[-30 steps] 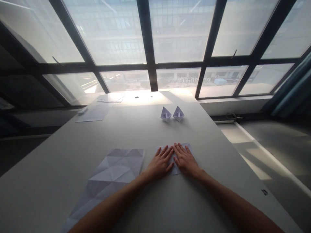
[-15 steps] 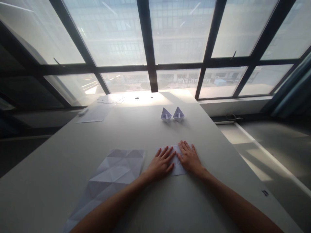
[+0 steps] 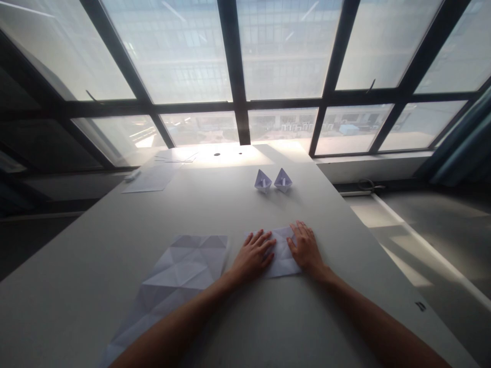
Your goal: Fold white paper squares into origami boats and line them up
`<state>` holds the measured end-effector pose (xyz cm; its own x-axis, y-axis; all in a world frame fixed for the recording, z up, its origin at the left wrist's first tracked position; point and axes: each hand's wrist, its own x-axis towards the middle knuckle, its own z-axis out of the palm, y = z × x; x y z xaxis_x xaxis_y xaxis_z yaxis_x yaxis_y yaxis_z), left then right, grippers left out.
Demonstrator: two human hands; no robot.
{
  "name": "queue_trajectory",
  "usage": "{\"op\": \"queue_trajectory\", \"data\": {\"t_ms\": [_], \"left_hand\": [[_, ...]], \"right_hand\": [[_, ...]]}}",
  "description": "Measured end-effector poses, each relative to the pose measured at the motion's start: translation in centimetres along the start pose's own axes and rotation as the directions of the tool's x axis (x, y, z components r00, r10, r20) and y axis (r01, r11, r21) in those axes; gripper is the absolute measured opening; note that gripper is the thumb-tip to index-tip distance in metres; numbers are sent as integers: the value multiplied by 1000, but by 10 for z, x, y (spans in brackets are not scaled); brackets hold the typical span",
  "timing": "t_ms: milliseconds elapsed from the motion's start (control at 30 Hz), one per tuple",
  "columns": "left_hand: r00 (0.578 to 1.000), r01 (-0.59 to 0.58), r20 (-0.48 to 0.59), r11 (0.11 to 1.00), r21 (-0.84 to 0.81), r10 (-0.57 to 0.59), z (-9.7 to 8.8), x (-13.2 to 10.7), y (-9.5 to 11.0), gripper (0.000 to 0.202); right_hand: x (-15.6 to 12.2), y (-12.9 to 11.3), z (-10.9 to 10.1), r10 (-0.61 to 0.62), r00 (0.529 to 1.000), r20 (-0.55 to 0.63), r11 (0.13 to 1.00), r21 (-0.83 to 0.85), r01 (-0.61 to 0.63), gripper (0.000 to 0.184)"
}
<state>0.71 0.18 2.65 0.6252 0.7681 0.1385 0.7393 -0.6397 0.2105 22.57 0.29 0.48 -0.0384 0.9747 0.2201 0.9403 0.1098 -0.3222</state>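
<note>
A small white sheet of paper (image 3: 283, 253) with crease lines lies flat on the table under both palms. My left hand (image 3: 254, 254) rests on its left part, fingers spread and pointing away from me. On its right edge lies my right hand (image 3: 305, 249), fingers stretched out, the thumb pointing towards the middle of the sheet. Left of my left hand is a larger creased sheet (image 3: 184, 268), partly covered by my left forearm. Two folded paper boats (image 3: 263, 182) stand side by side further back.
The white table (image 3: 337, 317) reaches towards large windows with dark frames (image 3: 240, 122). At its far left lie flat paper sheets (image 3: 148, 179) and a small white object (image 3: 132, 176). A small dark mark (image 3: 421, 306) is near the right edge. A cable (image 3: 366, 185) lies beyond the table.
My right hand has slid a little to the right over the paper, baring more of its middle. My left hand has stayed nearly in place.
</note>
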Motion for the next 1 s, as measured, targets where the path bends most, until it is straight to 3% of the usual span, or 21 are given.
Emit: {"op": "queue_trajectory", "data": {"t_ms": [167,400,533,633,767,900,1000], "left_hand": [[1000,29,-5,1000,7,-29,2,0,0,40],[999,4,33,1000,31,-5,5,0,-5,57],[999,-2,38,999,52,0,7,0,-6,60],[999,5,38,999,52,-7,8,0,-6,62],[999,18,30,999,45,-20,8,0,-6,63],[999,21,42,999,40,-23,7,1,-5,62],[999,4,47,1000,27,-5,5,1,-5,55]], "right_hand": [[1,2,-2,-20,996,-88,997,72,26,49],[1,-1,-9,-60,971,-232,941,311,132,51],[-2,-4,-16,-82,964,-253,897,404,183,49],[-6,-8,-22,-169,964,-205,865,438,245,43],[-11,-13,-27,-344,937,-55,838,433,333,41],[-11,-13,-23,-355,933,52,869,386,309,35],[-9,-12,-19,-355,933,58,883,347,315,28]]}}
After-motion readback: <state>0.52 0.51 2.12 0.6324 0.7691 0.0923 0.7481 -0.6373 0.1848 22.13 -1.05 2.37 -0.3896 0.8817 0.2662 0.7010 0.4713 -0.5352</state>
